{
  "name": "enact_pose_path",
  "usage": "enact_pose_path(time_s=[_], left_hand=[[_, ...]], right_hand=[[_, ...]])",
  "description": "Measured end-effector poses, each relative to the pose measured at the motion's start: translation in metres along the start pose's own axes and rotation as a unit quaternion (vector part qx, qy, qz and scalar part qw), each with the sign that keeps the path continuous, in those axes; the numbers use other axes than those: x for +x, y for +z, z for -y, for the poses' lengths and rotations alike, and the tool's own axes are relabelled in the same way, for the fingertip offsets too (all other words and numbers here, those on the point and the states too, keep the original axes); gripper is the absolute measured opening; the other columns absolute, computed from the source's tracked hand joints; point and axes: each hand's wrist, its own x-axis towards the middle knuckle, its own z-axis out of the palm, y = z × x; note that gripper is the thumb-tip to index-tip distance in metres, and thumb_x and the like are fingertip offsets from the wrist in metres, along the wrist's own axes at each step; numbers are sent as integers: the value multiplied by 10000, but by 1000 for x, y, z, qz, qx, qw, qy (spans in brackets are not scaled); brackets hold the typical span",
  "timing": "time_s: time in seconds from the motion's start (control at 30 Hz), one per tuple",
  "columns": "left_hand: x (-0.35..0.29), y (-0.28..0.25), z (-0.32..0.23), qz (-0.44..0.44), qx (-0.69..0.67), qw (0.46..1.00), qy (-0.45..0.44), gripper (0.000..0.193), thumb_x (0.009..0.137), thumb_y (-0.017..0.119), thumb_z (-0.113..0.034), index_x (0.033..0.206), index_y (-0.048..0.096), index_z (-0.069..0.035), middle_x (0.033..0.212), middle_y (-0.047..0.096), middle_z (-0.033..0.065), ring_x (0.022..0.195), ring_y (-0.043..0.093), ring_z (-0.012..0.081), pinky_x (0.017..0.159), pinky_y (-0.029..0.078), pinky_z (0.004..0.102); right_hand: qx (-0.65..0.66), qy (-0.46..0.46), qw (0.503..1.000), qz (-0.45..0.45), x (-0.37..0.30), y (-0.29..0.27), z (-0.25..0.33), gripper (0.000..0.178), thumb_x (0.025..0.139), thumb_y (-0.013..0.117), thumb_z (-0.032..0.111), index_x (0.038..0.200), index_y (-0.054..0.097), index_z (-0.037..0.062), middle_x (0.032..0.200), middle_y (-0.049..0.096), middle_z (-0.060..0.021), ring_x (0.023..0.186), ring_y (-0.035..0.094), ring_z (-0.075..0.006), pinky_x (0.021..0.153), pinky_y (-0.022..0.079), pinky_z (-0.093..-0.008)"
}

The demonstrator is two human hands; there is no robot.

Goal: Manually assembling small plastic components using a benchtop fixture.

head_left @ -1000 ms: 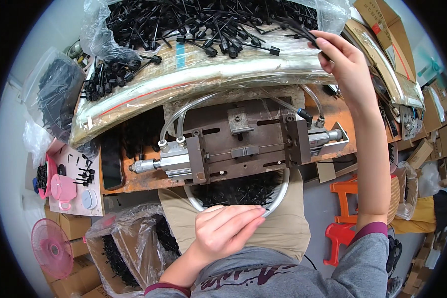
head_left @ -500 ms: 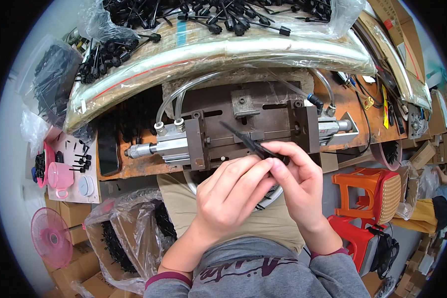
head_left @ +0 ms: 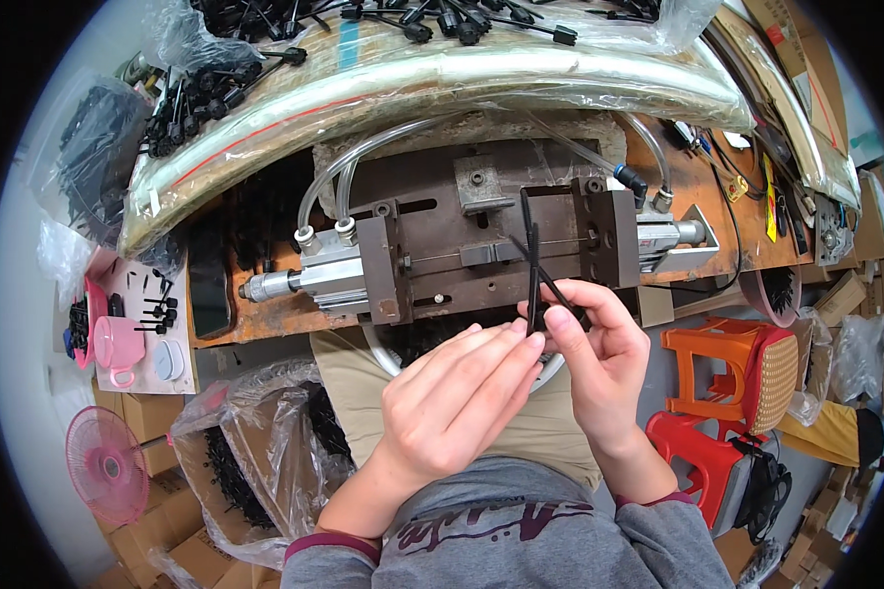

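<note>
Slim black plastic rods (head_left: 533, 265) cross each other in front of me, one nearly upright and another slanting from upper left to lower right. My left hand (head_left: 452, 398) has its fingers pressed together, the tips closed at the lower end of the upright rod. Beside it, my right hand (head_left: 607, 363) pinches the slanted rod between thumb and curled fingers; its lower end is partly hidden. Both hands are in front of a dark metal clamping fixture (head_left: 442, 211), over its near edge. An air cylinder (head_left: 329, 275) sits at its left end and another cylinder (head_left: 663, 240) at its right.
Many black rod-like parts (head_left: 462, 25) lie on a plastic-wrapped ledge at the back. Clear hoses (head_left: 363, 147) arch over the fixture. At left are a pink mug (head_left: 118, 344) and a pink fan (head_left: 108, 464); a plastic-lined box (head_left: 265, 442) is below. Stools (head_left: 712, 378) stand at right.
The black rods have swung from pointing up-left, bunched together, to a crossed pair, one of them nearly upright. Both hands stay close together. The whole view has shifted slightly.
</note>
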Motion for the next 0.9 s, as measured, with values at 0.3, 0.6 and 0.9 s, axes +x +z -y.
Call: enact_pose_path(time_s=[0.3, 0.6, 0.9], left_hand=[[-3, -12, -7, -10, -75, 996, -56, 365, 698, 828, 10, 1048, 723, 29, 1031, 694, 146, 867, 705, 268, 736, 597, 349], [-7, 7, 14, 75, 70, 994, -45, 297, 720, 791, -26, 1000, 703, 24, 1207, 673, 167, 889, 690, 261, 834, 571, 372], [3, 10, 18, 123, 125, 983, -48, 219, 789, 731, -88, 972, 718, 33, 1243, 670, 176, 664, 653, 156, 765, 573, 331]], right_hand=[[-146, -57, 988, -12, 3, -5, 11, 320, 948, 589, -66, 1267, 614, -53, 1061, 645, -136, 818, 697, -167, 682, 582, -256], [-265, -109, 957, -52, 2, -20, 25, 310, 967, 546, -61, 1271, 607, -70, 1065, 627, -146, 733, 668, -146, 596, 546, -231], [-267, -80, 959, -48, -5, -26, 26, 296, 973, 554, -23, 1260, 615, -65, 1030, 660, -129, 645, 601, -91, 520, 465, -198]])
